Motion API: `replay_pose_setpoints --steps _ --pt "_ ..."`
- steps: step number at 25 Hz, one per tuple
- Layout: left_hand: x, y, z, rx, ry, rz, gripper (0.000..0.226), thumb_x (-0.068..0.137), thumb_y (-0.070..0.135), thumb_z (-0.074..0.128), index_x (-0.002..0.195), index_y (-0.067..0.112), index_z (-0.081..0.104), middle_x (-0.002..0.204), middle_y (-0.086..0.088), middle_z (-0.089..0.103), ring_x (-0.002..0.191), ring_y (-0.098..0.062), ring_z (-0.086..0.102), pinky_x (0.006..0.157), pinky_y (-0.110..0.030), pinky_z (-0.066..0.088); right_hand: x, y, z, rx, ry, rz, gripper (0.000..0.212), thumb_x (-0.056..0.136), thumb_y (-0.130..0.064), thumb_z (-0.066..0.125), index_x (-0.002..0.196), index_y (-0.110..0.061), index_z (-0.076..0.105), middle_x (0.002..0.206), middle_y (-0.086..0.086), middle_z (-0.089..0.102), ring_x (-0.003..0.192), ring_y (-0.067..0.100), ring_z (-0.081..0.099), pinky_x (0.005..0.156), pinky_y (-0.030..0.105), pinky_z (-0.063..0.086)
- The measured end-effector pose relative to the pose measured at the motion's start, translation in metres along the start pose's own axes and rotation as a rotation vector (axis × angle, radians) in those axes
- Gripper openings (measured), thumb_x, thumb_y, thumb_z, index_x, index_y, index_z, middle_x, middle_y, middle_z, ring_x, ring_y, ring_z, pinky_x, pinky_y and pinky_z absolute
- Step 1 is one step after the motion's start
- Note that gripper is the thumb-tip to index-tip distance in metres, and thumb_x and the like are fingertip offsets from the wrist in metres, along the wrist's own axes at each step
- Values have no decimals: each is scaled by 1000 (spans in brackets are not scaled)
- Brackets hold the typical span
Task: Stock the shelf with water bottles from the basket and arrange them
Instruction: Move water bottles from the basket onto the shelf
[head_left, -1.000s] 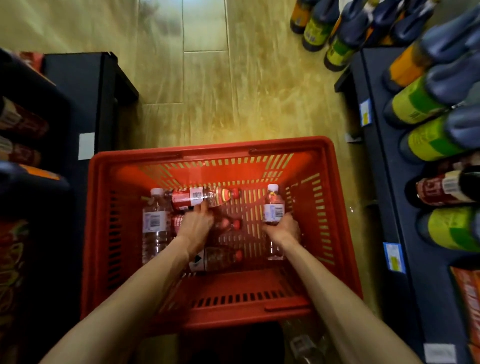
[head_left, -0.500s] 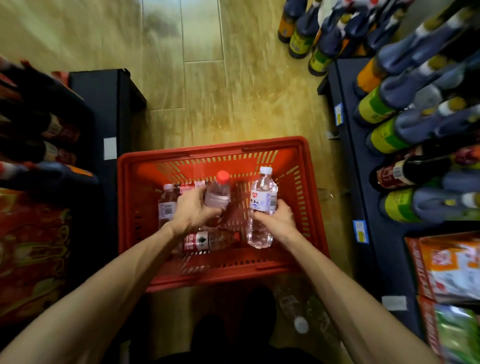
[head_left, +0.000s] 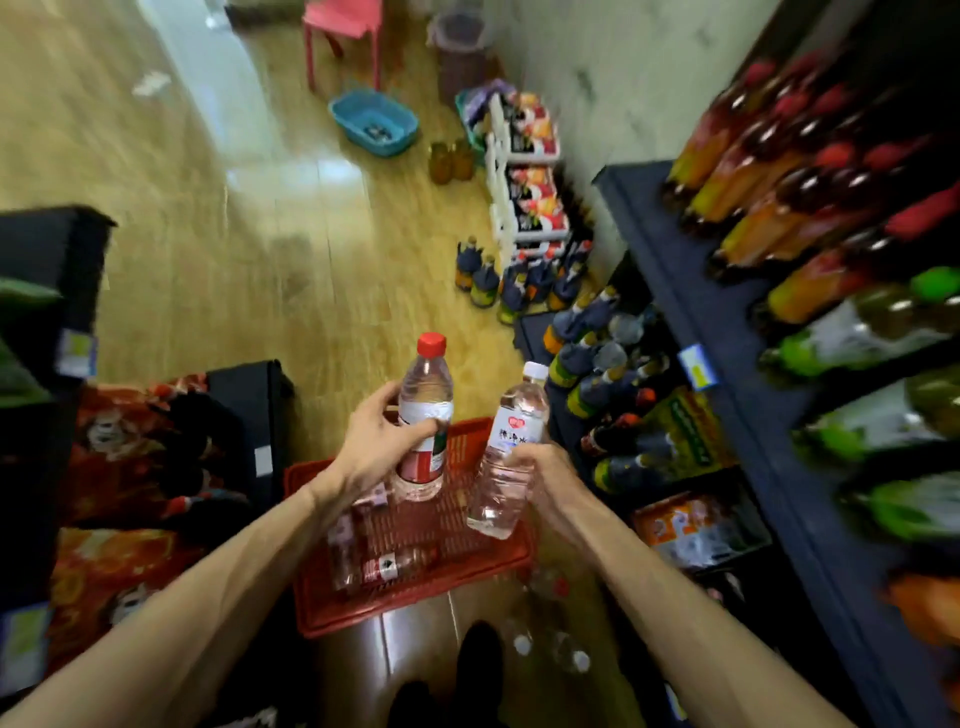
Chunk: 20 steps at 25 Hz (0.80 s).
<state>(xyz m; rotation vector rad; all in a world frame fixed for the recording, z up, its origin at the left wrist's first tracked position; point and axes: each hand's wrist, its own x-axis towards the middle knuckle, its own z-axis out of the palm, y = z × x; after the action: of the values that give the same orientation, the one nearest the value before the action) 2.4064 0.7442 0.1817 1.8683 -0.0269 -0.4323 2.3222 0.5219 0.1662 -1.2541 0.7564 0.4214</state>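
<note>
Above red basket (head_left: 311, 613): red-labelled bottle (head_left: 423, 421), white-labelled bottle (head_left: 506, 457), unreadable.

Two bare forearms, no sleeves in view; left hand (head_left: 375, 447), right hand (head_left: 540, 475), no rings or watch; dark shoes (head_left: 480, 660) below

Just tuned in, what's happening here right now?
A person is standing over a red basket on the floor, holding one water bottle in each hand. The left hand grips a red-capped bottle; the right hand grips a white-capped bottle. Both bottles are lifted clear above the basket, where a few more bottles lie on their sides. The dark shelf of drinks stands to the right; neither bottle is on it yet.
</note>
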Motion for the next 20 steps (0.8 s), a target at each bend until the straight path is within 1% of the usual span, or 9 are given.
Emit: replay_pose_setpoints --steps 2,4,6,10,12,13,16,18,20 --pt "-11 69 -16 -61 26 32 52 75 20 89 122 18 68 110 3 76 91 -3 73 83 -21 59 -52 -54 0 90 -42 -39 42 62 -19 73 100 -4 62 78 14 56 63 24 53 58 31 46" --pt "-28 129 -25 -90 47 58 48 79 15 87 124 18 69 110 5 77 93 -2 73 85 -24 59 -97 -100 1 137 -14 -113 32 73 -15 77 101 -5 63 73 7 63 60 21 60 56 28 50" --pt "-42 181 -32 -81 52 84 45 78 15 87 120 19 71 107 7 77 92 -2 74 81 -22 59 -137 -140 5 124 81 -190 30 81 -12 80 106 -6 65 73 5 69 61 18 67 56 28 54" --pt "-64 296 -32 -61 14 225 44 76 18 89 117 17 73 102 10 77 84 3 73 74 -16 56 -212 -220 5 130 219 -338 57 69 -28 88 118 -10 66 97 10 77 85 26 75 79 41 62" --pt "-71 349 -25 -62 -19 301 44 77 17 88 119 18 72 105 9 76 85 3 72 75 -15 56 -246 -254 -3 118 288 -394 75 54 -42 88 120 -16 64 102 10 77 88 26 76 84 45 63" --pt "-73 371 -22 -56 -38 335 45 77 18 88 119 21 71 107 8 76 89 -1 73 79 -19 57 -262 -269 -7 122 312 -417 78 51 -45 87 120 -17 64 101 9 78 87 26 77 84 47 63" --pt "-82 440 -2 -61 -96 441 41 75 21 90 113 25 73 104 8 79 94 -11 75 85 -30 59 -312 -310 -30 130 356 -532 73 52 -42 85 118 -18 63 100 7 78 86 22 77 81 41 63" --pt "-87 480 15 -60 -117 519 42 76 21 90 115 20 75 101 6 80 90 -9 75 83 -27 59 -338 -331 -48 121 401 -611 71 52 -39 85 116 -19 64 102 6 78 92 23 76 87 43 62" --pt "-92 513 34 -47 -134 571 45 72 29 91 114 17 76 98 6 80 86 -9 75 80 -23 58 -363 -343 -67 125 426 -675 60 61 -31 87 116 -20 63 104 4 77 93 20 75 88 40 62"
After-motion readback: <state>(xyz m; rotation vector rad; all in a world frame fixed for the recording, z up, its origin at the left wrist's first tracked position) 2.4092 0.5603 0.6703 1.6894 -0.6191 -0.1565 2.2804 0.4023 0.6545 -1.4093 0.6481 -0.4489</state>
